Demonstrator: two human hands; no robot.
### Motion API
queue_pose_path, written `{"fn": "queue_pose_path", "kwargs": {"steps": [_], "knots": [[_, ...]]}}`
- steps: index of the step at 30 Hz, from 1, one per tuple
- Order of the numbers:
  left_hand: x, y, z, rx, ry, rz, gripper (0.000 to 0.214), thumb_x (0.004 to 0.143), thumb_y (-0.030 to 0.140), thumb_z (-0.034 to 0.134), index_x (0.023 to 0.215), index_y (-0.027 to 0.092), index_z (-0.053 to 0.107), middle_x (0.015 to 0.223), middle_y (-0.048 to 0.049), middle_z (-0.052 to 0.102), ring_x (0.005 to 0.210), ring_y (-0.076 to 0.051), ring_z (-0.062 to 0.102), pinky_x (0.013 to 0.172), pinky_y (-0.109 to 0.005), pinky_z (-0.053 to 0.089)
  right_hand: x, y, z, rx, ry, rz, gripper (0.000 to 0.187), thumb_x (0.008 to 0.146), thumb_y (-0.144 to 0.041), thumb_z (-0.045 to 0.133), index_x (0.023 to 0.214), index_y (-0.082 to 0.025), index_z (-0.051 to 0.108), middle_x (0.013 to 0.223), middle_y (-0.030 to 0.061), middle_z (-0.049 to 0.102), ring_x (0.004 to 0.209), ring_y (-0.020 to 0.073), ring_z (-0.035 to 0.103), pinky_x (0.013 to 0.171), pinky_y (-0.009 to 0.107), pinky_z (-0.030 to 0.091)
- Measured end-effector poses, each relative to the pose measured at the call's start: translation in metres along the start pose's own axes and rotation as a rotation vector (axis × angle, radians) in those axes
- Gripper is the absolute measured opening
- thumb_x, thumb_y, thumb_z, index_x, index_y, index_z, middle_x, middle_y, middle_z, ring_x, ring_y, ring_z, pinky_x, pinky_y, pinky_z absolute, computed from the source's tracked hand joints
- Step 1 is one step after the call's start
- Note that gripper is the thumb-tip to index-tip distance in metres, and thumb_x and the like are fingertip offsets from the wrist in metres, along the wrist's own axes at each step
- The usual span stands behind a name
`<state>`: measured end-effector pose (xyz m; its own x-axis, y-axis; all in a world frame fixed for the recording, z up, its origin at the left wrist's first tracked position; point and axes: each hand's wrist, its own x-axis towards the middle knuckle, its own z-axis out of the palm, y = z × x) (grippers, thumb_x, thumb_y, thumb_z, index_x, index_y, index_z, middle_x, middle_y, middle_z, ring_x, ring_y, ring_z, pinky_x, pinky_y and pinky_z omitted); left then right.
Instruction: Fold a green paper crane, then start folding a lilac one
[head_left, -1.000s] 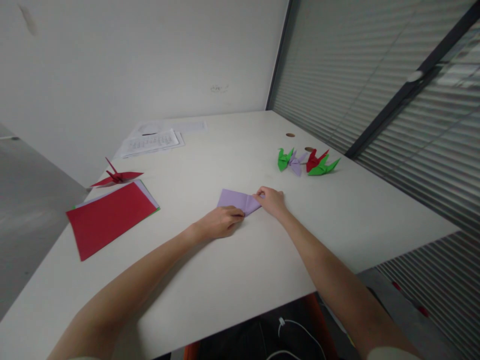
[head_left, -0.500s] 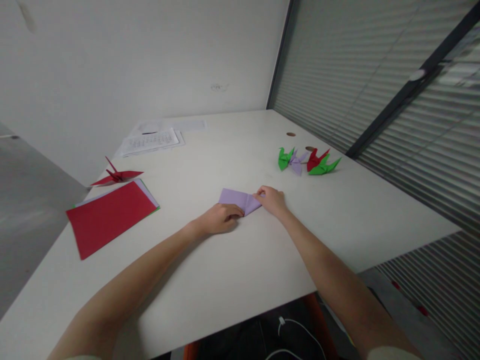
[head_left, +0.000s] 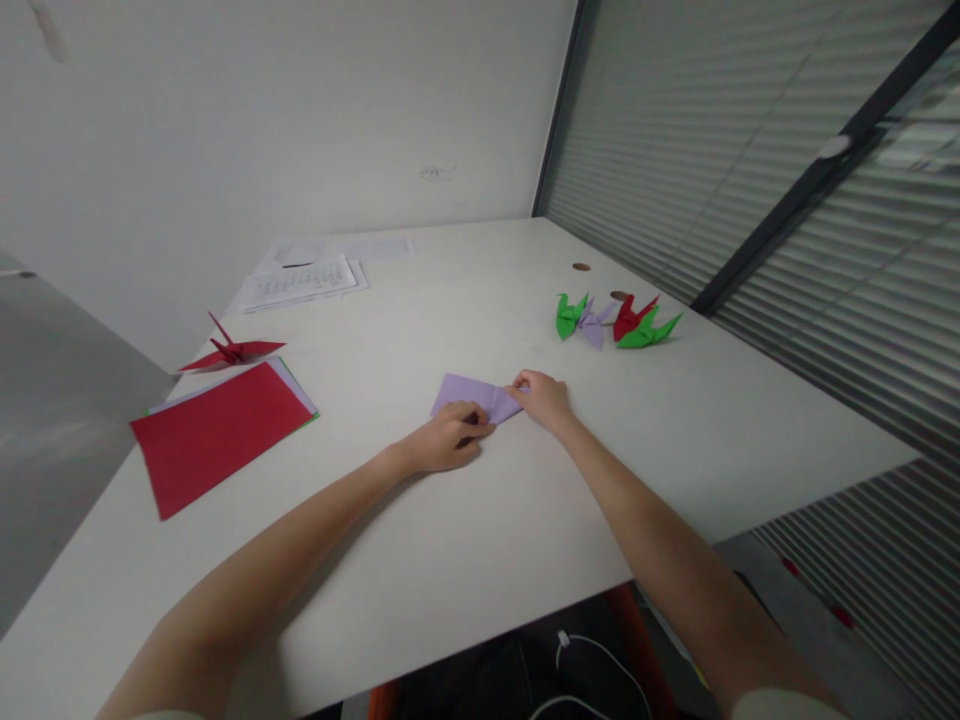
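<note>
A folded lilac paper (head_left: 471, 393) lies flat on the white table (head_left: 465, 540) in front of me. My left hand (head_left: 444, 438) is curled, its fingertips pressing the paper's near edge. My right hand (head_left: 543, 398) pinches the paper's right tip with closed fingers. Both hands rest on the tabletop.
A stack of coloured sheets with red on top (head_left: 217, 432) lies at the left, a red paper crane (head_left: 229, 352) behind it. Several folded cranes, green, lilac and red (head_left: 615, 322), sit at the right. Printed papers (head_left: 300, 282) lie at the back. Window blinds run along the right.
My left hand's fingers have crept forward onto the lilac paper's near edge. The right hand has stayed on the paper's tip.
</note>
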<state>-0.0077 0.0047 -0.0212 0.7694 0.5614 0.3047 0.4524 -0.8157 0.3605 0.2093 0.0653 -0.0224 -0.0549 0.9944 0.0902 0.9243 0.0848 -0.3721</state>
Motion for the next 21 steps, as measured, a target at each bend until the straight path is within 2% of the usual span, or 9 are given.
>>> {"fn": "queue_pose_path", "kwargs": {"steps": [8, 21], "knots": [[-0.0009, -0.0021, 0.0028, 0.043, 0.007, 0.045, 0.038, 0.084, 0.013, 0.048, 0.119, 0.016, 0.062, 0.127, -0.0135, 0.055, 0.114, -0.025, 0.051, 0.099, -0.041, 0.039, -0.0005, 0.0003, 0.0003, -0.015, -0.001, -0.013, 0.02, 0.084, -0.04, 0.058, 0.085, -0.023, 0.066, 0.093, 0.0036, 0.073, 0.091, 0.0205, 0.064, 0.077, 0.031, 0.037], [0.0013, 0.0023, 0.0, 0.107, -0.021, 0.074, 0.039, 0.082, 0.011, 0.048, 0.119, 0.014, 0.061, 0.12, -0.0138, 0.061, 0.108, -0.024, 0.056, 0.095, -0.041, 0.043, -0.0005, -0.0011, -0.0004, -0.007, 0.001, 0.005, 0.018, 0.084, -0.039, 0.058, 0.083, -0.023, 0.066, 0.093, 0.0035, 0.073, 0.089, 0.0212, 0.064, 0.077, 0.032, 0.038]]}}
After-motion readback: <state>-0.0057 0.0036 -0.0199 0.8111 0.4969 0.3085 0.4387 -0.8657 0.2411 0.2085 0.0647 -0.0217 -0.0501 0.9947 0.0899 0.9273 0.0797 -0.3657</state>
